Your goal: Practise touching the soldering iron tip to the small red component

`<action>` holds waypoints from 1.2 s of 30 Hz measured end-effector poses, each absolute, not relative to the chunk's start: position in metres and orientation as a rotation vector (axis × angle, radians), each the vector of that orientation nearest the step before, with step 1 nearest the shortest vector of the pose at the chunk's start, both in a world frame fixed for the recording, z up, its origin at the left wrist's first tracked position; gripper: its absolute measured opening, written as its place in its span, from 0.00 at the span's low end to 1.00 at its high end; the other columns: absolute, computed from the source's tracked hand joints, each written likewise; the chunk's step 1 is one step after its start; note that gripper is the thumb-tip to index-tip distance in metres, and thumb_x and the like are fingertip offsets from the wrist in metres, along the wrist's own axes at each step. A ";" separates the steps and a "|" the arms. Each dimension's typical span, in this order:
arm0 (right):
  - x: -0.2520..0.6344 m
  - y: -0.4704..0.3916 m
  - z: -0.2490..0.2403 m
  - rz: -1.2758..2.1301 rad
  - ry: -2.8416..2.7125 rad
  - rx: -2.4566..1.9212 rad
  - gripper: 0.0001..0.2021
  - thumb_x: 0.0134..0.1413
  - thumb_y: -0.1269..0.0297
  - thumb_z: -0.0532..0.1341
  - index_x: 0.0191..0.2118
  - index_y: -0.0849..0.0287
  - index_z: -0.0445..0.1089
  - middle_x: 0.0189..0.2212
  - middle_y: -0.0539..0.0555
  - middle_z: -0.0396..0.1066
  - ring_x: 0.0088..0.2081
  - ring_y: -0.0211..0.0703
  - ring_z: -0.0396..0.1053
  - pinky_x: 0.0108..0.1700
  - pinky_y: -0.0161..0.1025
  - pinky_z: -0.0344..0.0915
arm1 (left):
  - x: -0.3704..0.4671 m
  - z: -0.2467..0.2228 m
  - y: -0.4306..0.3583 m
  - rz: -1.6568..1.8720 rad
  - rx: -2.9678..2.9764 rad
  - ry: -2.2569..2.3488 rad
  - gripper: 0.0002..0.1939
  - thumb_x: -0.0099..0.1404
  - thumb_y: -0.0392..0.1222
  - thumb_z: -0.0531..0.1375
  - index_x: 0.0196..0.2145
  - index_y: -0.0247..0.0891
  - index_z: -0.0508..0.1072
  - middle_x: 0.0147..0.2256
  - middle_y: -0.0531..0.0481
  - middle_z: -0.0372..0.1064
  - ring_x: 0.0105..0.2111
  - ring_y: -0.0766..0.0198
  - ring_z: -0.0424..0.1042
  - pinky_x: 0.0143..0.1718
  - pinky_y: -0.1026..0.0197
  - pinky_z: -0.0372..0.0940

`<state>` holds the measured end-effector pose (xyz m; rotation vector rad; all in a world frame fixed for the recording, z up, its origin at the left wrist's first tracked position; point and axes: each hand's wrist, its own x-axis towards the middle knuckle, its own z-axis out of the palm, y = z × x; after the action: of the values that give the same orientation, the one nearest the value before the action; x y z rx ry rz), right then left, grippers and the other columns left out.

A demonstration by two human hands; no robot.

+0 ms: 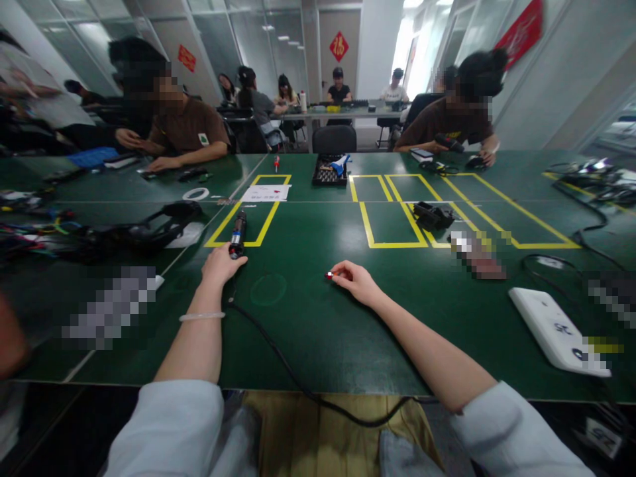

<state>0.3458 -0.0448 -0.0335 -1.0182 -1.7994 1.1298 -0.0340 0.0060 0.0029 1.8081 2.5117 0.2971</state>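
On the green table, my left hand rests at the near end of a dark cylindrical tool with a blue band. Its thumb is stretched out; the other fingers are partly hidden behind the tool's end. The tool lies by the left yellow tape outline. Right of the middle, my right hand pinches a small red and white piece, low over the tabletop. A black cable runs from near my left wrist down over the table edge.
A black tray with a blue item stands at the back. A black device and a white power bank-like box lie right. Black parts and wires lie left. Two people work across the table.
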 end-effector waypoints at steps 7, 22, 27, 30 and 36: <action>0.345 -0.044 -0.034 1.121 -1.794 -1.006 0.12 0.54 0.59 0.61 0.40 0.61 0.69 0.25 0.47 0.66 0.25 0.35 0.60 0.29 0.33 0.58 | 0.008 0.003 -0.001 0.328 1.874 2.534 0.29 0.55 0.56 0.60 0.49 0.35 0.69 0.47 0.32 0.69 0.45 0.42 0.70 0.40 0.49 0.66; 0.343 -0.044 -0.038 0.895 -1.852 -0.928 0.04 0.58 0.64 0.58 0.37 0.58 0.66 0.32 0.50 0.66 0.30 0.36 0.62 0.33 0.33 0.61 | 0.129 0.000 -0.045 0.402 2.418 1.989 0.31 0.60 0.50 0.60 0.59 0.39 0.60 0.51 0.40 0.64 0.49 0.50 0.64 0.44 0.54 0.65; 0.343 -0.046 -0.035 0.703 -1.933 -0.934 0.00 0.57 0.69 0.58 0.35 0.58 0.65 0.32 0.49 0.63 0.30 0.36 0.62 0.35 0.34 0.61 | 0.155 -0.002 -0.059 0.421 2.537 1.808 0.33 0.60 0.47 0.60 0.60 0.39 0.57 0.53 0.43 0.63 0.51 0.52 0.62 0.48 0.55 0.64; 0.343 -0.049 -0.031 0.639 -1.989 -0.982 0.02 0.55 0.71 0.58 0.34 0.58 0.64 0.31 0.49 0.61 0.29 0.35 0.61 0.34 0.34 0.59 | 0.158 -0.003 -0.063 0.446 2.585 1.706 0.32 0.60 0.46 0.59 0.61 0.39 0.57 0.53 0.43 0.62 0.51 0.53 0.62 0.49 0.56 0.64; 0.343 -0.050 -0.032 0.633 -2.087 -1.007 0.00 0.57 0.69 0.60 0.35 0.58 0.67 0.33 0.50 0.61 0.31 0.37 0.62 0.37 0.34 0.60 | 0.157 -0.001 -0.066 0.441 2.630 1.610 0.32 0.61 0.45 0.59 0.61 0.41 0.56 0.54 0.44 0.62 0.51 0.53 0.62 0.49 0.55 0.64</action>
<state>0.3432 -0.0497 -0.0324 -1.0071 -2.0866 0.6334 0.1565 -0.0661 -0.0010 2.6305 1.6102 0.4410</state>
